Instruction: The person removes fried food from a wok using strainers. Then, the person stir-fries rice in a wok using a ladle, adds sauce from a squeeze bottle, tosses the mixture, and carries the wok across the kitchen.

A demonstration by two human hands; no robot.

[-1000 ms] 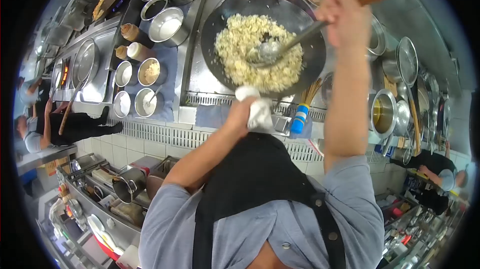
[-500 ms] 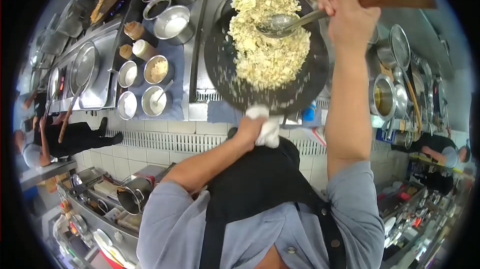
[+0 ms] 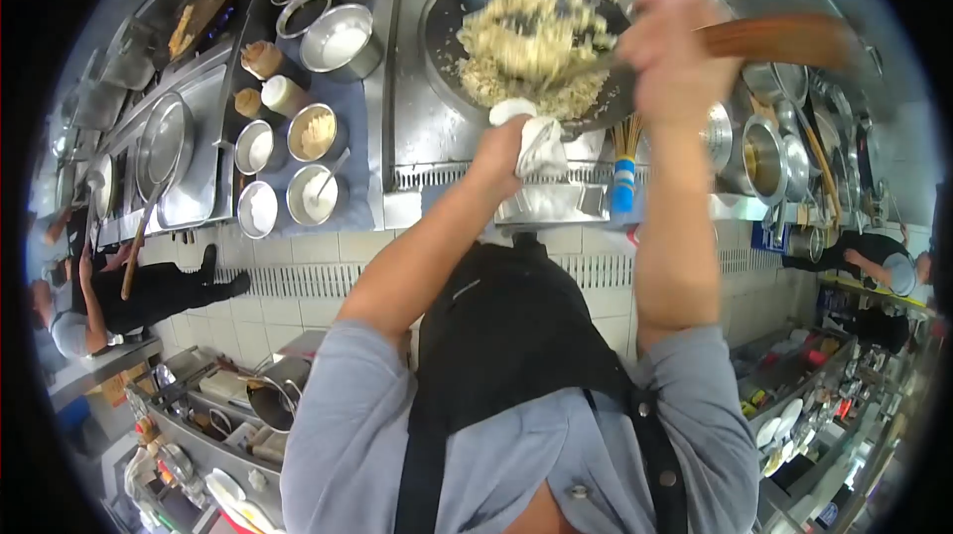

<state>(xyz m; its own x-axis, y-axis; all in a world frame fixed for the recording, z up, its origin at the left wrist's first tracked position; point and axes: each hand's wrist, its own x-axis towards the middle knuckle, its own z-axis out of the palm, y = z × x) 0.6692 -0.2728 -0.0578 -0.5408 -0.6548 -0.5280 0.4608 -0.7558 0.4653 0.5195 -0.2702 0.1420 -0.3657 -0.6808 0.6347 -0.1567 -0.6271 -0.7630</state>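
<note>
A dark wok sits over the stove ahead, its near edge partly covered by a white cloth. Wrapped round the wok's handle through that cloth, my left hand is closed. Pale yellow rice with egg fills much of the wok; its upper part is smeared by motion. My right hand, also blurred, grips a ladle by its wooden handle at the wok's right. The ladle's metal shaft runs left toward the rice, and its bowl cannot be made out.
Metal bowls, squeeze bottles and seasoning tins stand to the left. A blue-wrapped bundle of sticks is at the counter's front. Strainers and pots crowd the right. Other people work at both sides.
The wok has moved away from me, from near the counter's edge to back over the stove. The rice has shifted and blurs. My right hand and ladle have come slightly lower.
</note>
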